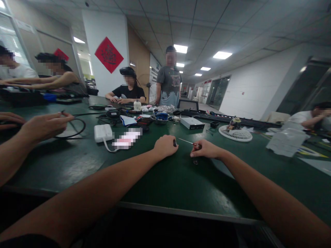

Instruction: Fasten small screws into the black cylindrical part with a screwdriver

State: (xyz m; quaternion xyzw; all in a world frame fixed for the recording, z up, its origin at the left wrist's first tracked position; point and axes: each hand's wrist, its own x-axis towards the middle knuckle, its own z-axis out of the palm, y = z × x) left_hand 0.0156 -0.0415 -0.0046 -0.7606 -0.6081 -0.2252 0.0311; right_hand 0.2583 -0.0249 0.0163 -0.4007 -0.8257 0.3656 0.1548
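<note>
My right hand (205, 149) is closed on the dark red handle of a screwdriver (186, 141). Its thin metal shaft points left, toward my other hand. A little left of it, my left hand (166, 146) is curled round a small dark object (175, 142), mostly hidden by the fingers; its kind cannot be made out. Both hands are just over the green tabletop (165, 179). Below my right fingers lies a small, shiny, dark piece (196, 162), too small to name.
At left, a co-worker's hand (46, 127) holds a black cable (82, 129). Nearby are a white charger (102, 133) and a blurred-out flat item (128, 138). Farther back stand a silver drive box (191, 123) and a white fan grille (235, 133); clear plastic packaging (287, 139) is at right.
</note>
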